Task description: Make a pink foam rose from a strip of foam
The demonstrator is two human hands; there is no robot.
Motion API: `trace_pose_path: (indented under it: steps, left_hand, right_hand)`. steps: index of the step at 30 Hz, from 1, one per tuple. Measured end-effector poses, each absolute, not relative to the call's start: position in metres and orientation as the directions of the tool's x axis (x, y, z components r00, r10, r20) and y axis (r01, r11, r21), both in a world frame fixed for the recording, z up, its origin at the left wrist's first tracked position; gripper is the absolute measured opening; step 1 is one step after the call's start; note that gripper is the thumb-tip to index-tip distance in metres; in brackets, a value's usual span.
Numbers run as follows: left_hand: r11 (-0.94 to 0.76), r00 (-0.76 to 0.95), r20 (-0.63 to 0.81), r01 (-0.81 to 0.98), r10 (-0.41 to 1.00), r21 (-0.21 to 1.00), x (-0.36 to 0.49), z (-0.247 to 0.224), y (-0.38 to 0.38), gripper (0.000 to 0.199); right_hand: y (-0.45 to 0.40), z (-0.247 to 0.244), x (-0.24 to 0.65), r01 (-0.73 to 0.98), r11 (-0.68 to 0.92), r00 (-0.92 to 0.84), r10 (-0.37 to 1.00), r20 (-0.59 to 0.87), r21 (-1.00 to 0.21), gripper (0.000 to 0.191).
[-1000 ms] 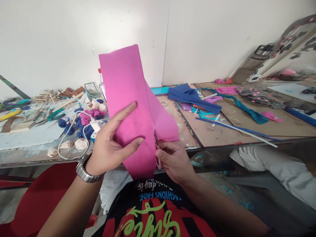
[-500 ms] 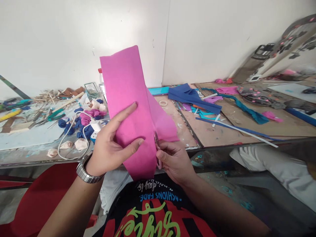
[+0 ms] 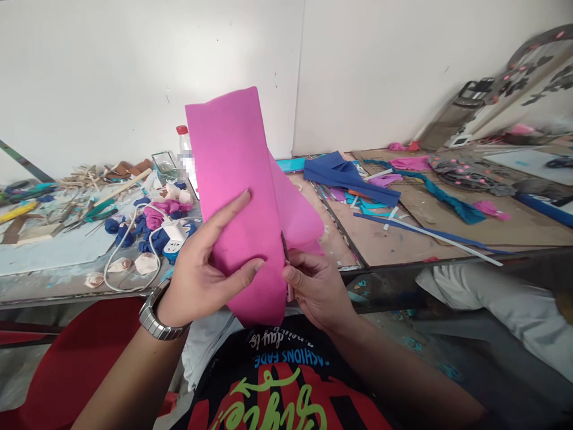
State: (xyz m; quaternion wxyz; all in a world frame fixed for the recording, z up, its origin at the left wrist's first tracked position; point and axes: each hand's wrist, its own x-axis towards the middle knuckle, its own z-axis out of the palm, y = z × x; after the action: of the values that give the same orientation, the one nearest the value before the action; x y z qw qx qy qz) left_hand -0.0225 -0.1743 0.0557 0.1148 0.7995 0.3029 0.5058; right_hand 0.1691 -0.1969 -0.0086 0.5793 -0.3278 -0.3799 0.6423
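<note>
A long folded piece of pink fabric (image 3: 233, 155) stands up in front of me, with a lighter pink flap (image 3: 298, 209) hanging behind its right edge. My left hand (image 3: 208, 272) holds its lower left part, thumb and forefinger lying across the front; the other fingers are hidden behind it. My right hand (image 3: 316, 286) is closed on small scissors (image 3: 287, 253) at the fabric's right edge. The blades point up along that edge, and their handles are mostly covered by my fingers.
A worktable (image 3: 376, 254) holds blue fabric (image 3: 344, 178), thin strips, and a teal twisted strip (image 3: 447, 197). Left are a power socket with white cable (image 3: 174, 243), crumpled fabric pieces and pliers (image 3: 101, 212). A red chair (image 3: 85, 358) stands lower left; a person's trouser leg (image 3: 487, 298) shows right.
The pink fabric has shifted slightly to the right, uncovering more of the bottle behind it. The scissors' blades look more upright and closer together. Both hands keep their hold.
</note>
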Motion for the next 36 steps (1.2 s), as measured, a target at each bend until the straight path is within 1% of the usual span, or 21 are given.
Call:
trace_pose_path:
  steps: [5, 7, 9, 11, 13, 14, 15, 17, 18, 19, 20, 22, 26, 28, 29, 31, 33, 36]
  left_hand:
    - [-0.796, 0.299, 0.746, 0.347, 0.595, 0.496, -0.023, 0.056, -0.176, 0.08]
    - [-0.795, 0.286, 0.748, 0.326, 0.599, 0.512, -0.025, 0.059, -0.176, 0.076]
    - [-0.779, 0.256, 0.739, 0.287, 0.623, 0.557, -0.028, 0.063, -0.173, 0.067]
    - [-0.742, 0.209, 0.712, 0.235, 0.67, 0.628, -0.03, 0.069, -0.167, 0.058]
    - [-0.69, 0.159, 0.672, 0.151, 0.723, 0.707, -0.03, 0.076, -0.16, 0.058]
    - [-0.652, 0.152, 0.636, 0.094, 0.757, 0.753, -0.029, 0.079, -0.157, 0.061]
    - [-0.611, 0.164, 0.597, 0.043, 0.785, 0.791, -0.028, 0.082, -0.153, 0.067]
    - [-0.538, 0.175, 0.535, -0.031, 0.827, 0.842, -0.024, 0.088, -0.147, 0.089]
    - [-0.507, 0.175, 0.509, -0.057, 0.843, 0.86, -0.022, 0.09, -0.145, 0.096]
    - [-0.485, 0.168, 0.491, -0.081, 0.855, 0.871, -0.02, 0.091, -0.142, 0.099]
    - [-0.463, 0.167, 0.474, -0.1, 0.865, 0.881, -0.018, 0.093, -0.14, 0.097]
    - [-0.428, 0.192, 0.449, -0.139, 0.873, 0.893, -0.013, 0.098, -0.137, 0.085]
    - [-0.362, 0.298, 0.409, -0.201, 0.862, 0.91, -0.002, 0.11, -0.137, 0.045]
    - [-0.347, 0.322, 0.419, -0.259, 0.849, 0.901, 0.002, 0.115, -0.138, 0.031]
    - [-0.345, 0.325, 0.429, -0.286, 0.843, 0.894, 0.003, 0.117, -0.139, 0.027]
    - [-0.346, 0.322, 0.447, -0.324, 0.834, 0.88, 0.003, 0.117, -0.14, 0.025]
    - [-0.357, 0.318, 0.457, -0.325, 0.831, 0.876, 0.001, 0.114, -0.139, 0.027]
    - [-0.421, 0.296, 0.485, -0.256, 0.823, 0.87, -0.004, 0.106, -0.136, 0.039]
  right_hand:
    - [-0.198, -0.008, 0.169, -0.487, -0.052, -0.104, 0.995, -0.002, -0.872, 0.041]
    - [-0.198, -0.009, 0.169, -0.481, -0.043, -0.103, 0.995, 0.008, -0.876, 0.04]
    - [-0.198, -0.011, 0.169, -0.466, -0.014, -0.102, 0.994, 0.038, -0.885, 0.038]
    - [-0.199, -0.012, 0.169, -0.434, 0.023, -0.097, 0.993, 0.072, -0.9, 0.036]
    - [-0.199, -0.012, 0.169, -0.385, 0.059, -0.089, 0.991, 0.1, -0.921, 0.035]
    - [-0.199, -0.012, 0.169, -0.36, 0.074, -0.083, 0.99, 0.111, -0.93, 0.034]
    - [-0.199, -0.011, 0.169, -0.335, 0.089, -0.077, 0.99, 0.121, -0.938, 0.034]
    - [-0.199, -0.009, 0.17, -0.293, 0.12, -0.058, 0.988, 0.143, -0.948, 0.033]
    - [-0.198, -0.008, 0.17, -0.276, 0.134, -0.045, 0.987, 0.152, -0.952, 0.032]
    - [-0.197, -0.006, 0.17, -0.259, 0.148, -0.03, 0.986, 0.161, -0.954, 0.031]
    - [-0.197, -0.005, 0.171, -0.243, 0.164, -0.013, 0.985, 0.172, -0.956, 0.03]
    - [-0.196, -0.001, 0.173, -0.212, 0.21, 0.029, 0.978, 0.209, -0.954, 0.029]
    - [-0.197, 0.006, 0.179, -0.144, 0.341, 0.145, 0.936, 0.321, -0.929, 0.025]
    - [-0.199, 0.008, 0.183, -0.107, 0.374, 0.168, 0.92, 0.354, -0.921, 0.026]
    - [-0.201, 0.009, 0.184, -0.094, 0.388, 0.167, 0.914, 0.37, -0.917, 0.026]
    - [-0.203, 0.01, 0.185, -0.072, 0.422, 0.152, 0.9, 0.409, -0.904, 0.025]
    - [-0.205, 0.01, 0.185, -0.061, 0.447, 0.134, 0.89, 0.436, -0.893, 0.024]
    - [-0.206, 0.007, 0.183, -0.078, 0.404, 0.087, 0.913, 0.398, -0.911, 0.025]
